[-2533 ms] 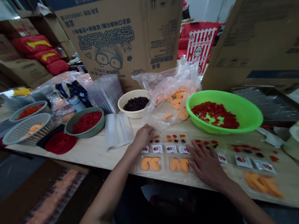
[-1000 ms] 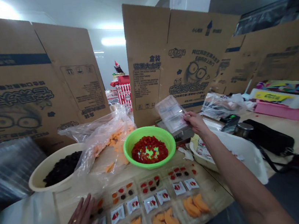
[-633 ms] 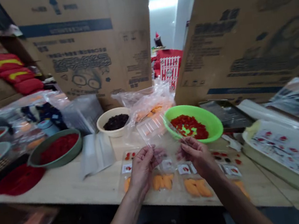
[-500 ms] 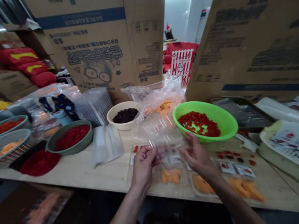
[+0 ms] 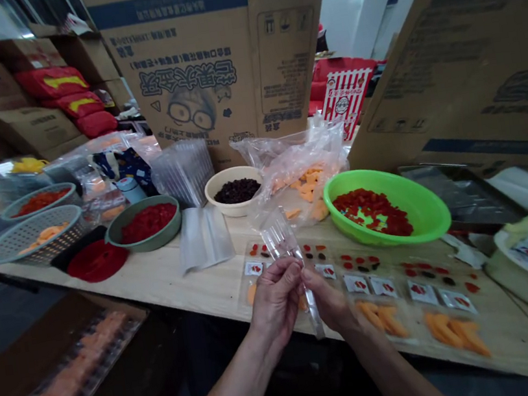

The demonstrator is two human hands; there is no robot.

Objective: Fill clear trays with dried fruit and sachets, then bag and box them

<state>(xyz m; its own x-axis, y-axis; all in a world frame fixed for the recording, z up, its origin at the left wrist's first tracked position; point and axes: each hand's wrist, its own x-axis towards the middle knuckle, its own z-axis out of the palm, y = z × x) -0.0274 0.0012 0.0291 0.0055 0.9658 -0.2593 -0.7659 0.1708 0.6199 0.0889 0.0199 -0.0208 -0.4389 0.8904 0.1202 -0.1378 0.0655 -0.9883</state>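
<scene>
Filled trays (image 5: 379, 286) lie on the table (image 5: 172, 280) under the grip on the empty tray (image 5: 284, 241) and to its right. Behind the grip stands the small bowl (image 5: 239, 209), and behind it to the right the wide bowl (image 5: 426, 211).

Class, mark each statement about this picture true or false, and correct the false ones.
1. The left hand and right hand both hold a clear tray. True.
2. The green bowl holds orange slices. False: it holds red pieces.
3. The cream bowl holds dark pieces. True.
4. The filled trays lie on the floor. False: they lie on the wooden table.
</scene>
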